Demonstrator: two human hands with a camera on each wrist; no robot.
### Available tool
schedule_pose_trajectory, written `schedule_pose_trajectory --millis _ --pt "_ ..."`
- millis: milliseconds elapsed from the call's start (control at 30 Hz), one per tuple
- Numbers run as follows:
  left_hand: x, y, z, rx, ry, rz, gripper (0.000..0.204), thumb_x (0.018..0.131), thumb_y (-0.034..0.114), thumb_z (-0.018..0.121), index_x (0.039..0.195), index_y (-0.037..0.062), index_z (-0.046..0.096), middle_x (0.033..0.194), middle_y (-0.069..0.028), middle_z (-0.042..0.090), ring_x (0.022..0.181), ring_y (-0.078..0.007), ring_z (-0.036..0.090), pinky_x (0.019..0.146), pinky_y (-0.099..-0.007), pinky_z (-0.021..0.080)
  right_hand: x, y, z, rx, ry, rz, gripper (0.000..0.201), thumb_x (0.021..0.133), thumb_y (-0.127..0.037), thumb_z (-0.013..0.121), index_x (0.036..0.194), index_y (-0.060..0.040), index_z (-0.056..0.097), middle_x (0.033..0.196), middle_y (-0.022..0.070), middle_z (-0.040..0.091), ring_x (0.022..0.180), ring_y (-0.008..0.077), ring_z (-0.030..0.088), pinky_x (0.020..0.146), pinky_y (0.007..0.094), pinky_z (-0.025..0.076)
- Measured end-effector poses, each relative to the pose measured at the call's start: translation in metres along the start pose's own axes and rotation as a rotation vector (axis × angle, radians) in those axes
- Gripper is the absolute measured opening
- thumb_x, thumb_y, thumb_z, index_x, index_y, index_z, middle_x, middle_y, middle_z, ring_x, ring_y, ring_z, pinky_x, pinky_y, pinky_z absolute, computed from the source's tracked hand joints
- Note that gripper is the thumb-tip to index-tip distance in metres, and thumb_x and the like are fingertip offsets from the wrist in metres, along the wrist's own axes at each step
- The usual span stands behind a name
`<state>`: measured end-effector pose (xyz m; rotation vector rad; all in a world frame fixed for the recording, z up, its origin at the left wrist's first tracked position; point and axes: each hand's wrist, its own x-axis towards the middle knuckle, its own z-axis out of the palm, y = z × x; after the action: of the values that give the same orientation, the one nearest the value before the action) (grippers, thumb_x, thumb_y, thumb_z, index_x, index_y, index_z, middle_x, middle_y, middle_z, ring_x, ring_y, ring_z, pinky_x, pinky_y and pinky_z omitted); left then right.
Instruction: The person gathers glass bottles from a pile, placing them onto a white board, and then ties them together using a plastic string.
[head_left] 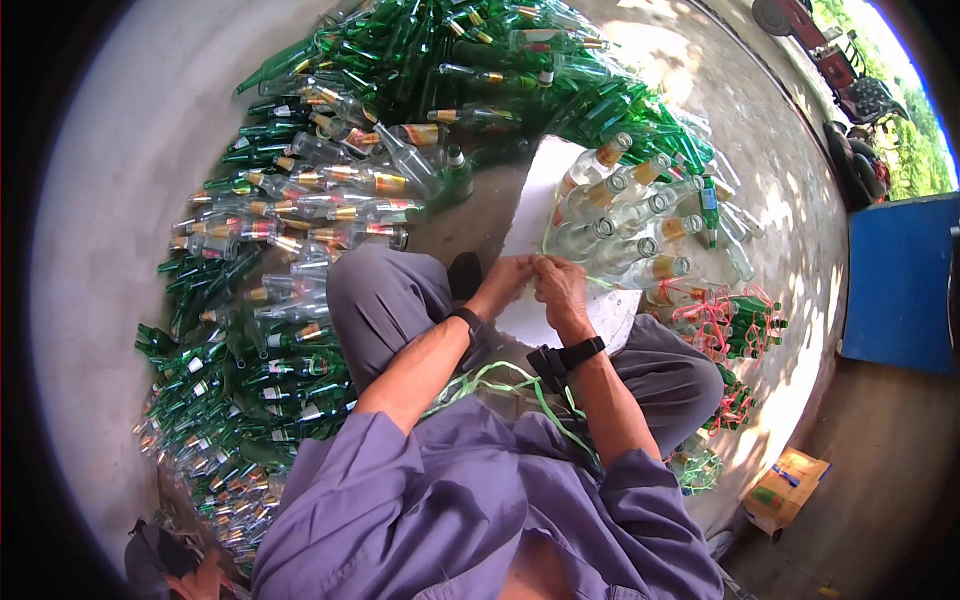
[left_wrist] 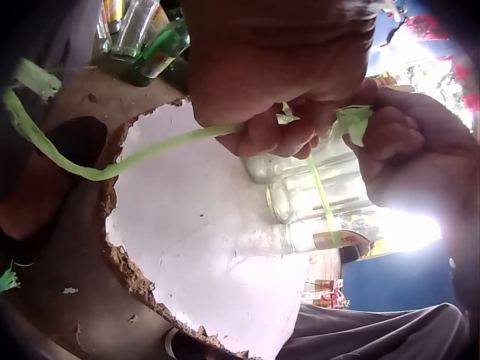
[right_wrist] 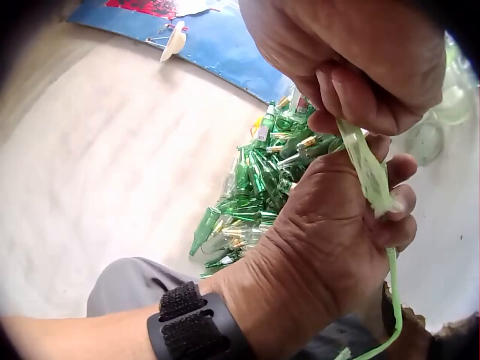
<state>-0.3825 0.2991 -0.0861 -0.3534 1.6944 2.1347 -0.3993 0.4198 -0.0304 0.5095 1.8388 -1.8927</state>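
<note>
Both hands meet over a white board, pinching light green plastic twine (right_wrist: 367, 169). My left hand (head_left: 508, 282) has the twine between its fingers, and a long tail of it hangs down in the left wrist view. Close beside it, my right hand (head_left: 563, 288) grips a flattened stretch of the same twine. Just beyond the hands, a cluster of clear glass bottles (head_left: 600, 230) stands on the white board (head_left: 530, 215), mouths toward me. A strand of twine (left_wrist: 321, 191) runs from the fingers across these bottles. Fingers partly hide the crossing of the strands.
Green and clear bottles (head_left: 400, 60) lie in a big heap ahead and along the left. To the right are bottle bundles tied with pink string (head_left: 715, 315). A blue panel (head_left: 900, 285) and a cardboard box (head_left: 785, 490) stand farther right. Loose green twine (head_left: 495, 370) trails across the lap.
</note>
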Motion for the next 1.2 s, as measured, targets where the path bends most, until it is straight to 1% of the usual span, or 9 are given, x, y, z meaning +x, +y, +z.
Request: schedule_pose_trajectory --millis 100,367,600,667,767,867,967,1100,1200 --pt "0.003 -0.002 0.003 -0.154 0.021 -0.035 0.03 0.1 0.034 0.055 0.093 0.0076 0.067 0.064 0.0047 0.052 0.048 -0.0044 0.04 0.043 -0.0217 0.029 -0.008 -0.005 0.003 0.062 -0.075 -0.016 0.019 0.091 -0.015 0.061 0.094 0.0016 0.069 0.064 -0.0023 0.054 0.046 0.0031 0.039 0.04 0.0201 0.028" --pt "0.012 -0.008 0.003 -0.357 -0.005 -0.111 0.025 0.099 0.025 0.05 0.091 0.0048 0.062 0.073 -0.0025 0.06 0.047 -0.0081 0.044 0.043 -0.0235 0.03 -0.006 0.023 -0.012 0.118 0.15 -0.102 0.023 0.091 -0.011 0.059 0.106 0.0027 0.069 0.078 0.0021 0.066 0.047 0.002 0.039 0.04 0.0189 0.03" --pt "0.013 -0.013 0.006 -0.422 0.051 -0.152 0.021 0.095 0.021 0.05 0.088 0.0044 0.061 0.07 -0.0027 0.057 0.048 -0.0098 0.044 0.043 -0.025 0.03 0.006 0.04 -0.012 -0.058 0.089 -0.259 0.021 0.09 -0.008 0.056 0.101 -0.0001 0.071 0.073 0.0003 0.063 0.048 0.0017 0.04 0.041 0.0195 0.031" --pt "0.013 -0.014 0.006 -0.4 0.059 -0.16 0.02 0.094 0.02 0.051 0.086 0.0045 0.061 0.069 -0.0022 0.055 0.048 -0.0099 0.043 0.044 -0.025 0.03 0.002 0.036 -0.009 -0.227 0.052 -0.433 0.018 0.088 -0.001 0.05 0.09 0.0039 0.067 0.069 0.0027 0.065 0.063 0.0105 0.059 0.06 0.0268 0.047" --pt "0.013 -0.014 0.007 -0.377 0.067 -0.177 0.018 0.093 0.02 0.055 0.085 0.006 0.062 0.068 0.0 0.055 0.049 -0.0089 0.044 0.044 -0.0239 0.029 0.01 0.046 -0.013 -0.338 0.083 -0.467 0.018 0.088 -0.001 0.049 0.086 0.003 0.066 0.069 0.0046 0.065 0.062 0.0098 0.058 0.059 0.0269 0.047" --pt "0.013 -0.015 0.007 -0.395 0.084 -0.196 0.014 0.093 0.019 0.058 0.086 0.0076 0.063 0.069 0.0014 0.056 0.05 -0.0077 0.047 0.043 -0.0225 0.029 0.003 0.037 -0.012 -0.073 -0.008 -0.279 0.02 0.089 -0.003 0.051 0.094 0.003 0.069 0.069 0.003 0.064 0.059 0.0074 0.054 0.054 0.0247 0.044" --pt "0.016 -0.019 0.006 -0.437 0.095 -0.216 0.01 0.091 0.017 0.061 0.088 0.0081 0.063 0.069 0.0012 0.058 0.051 -0.0075 0.049 0.043 -0.0217 0.03 0.007 0.044 -0.014 0.051 0.064 -0.167 0.026 0.09 -0.005 0.052 0.107 0.0043 0.07 0.071 0.0017 0.065 0.057 0.0045 0.049 0.051 0.0215 0.04" --pt "0.011 -0.007 0.014 -0.482 0.19 -0.23 0.007 0.088 0.013 0.067 0.093 0.0094 0.063 0.069 0.0017 0.058 0.052 -0.0073 0.053 0.041 -0.0208 0.03 0.008 0.052 -0.014 0.087 0.068 -0.165 0.032 0.091 -0.006 0.053 0.117 0.0057 0.066 0.072 0.0012 0.066 0.057 0.0014 0.046 0.049 0.0185 0.036" --pt "0.012 -0.01 0.014 -0.439 0.238 -0.203 0.01 0.087 0.012 0.069 0.094 0.0095 0.061 0.069 0.0022 0.058 0.05 -0.0071 0.051 0.041 -0.0212 0.03 0.01 0.058 -0.015 0.067 0.052 -0.189 0.033 0.091 -0.006 0.053 0.119 0.0078 0.064 0.073 0.0024 0.066 0.06 0.0034 0.05 0.053 0.0206 0.042"
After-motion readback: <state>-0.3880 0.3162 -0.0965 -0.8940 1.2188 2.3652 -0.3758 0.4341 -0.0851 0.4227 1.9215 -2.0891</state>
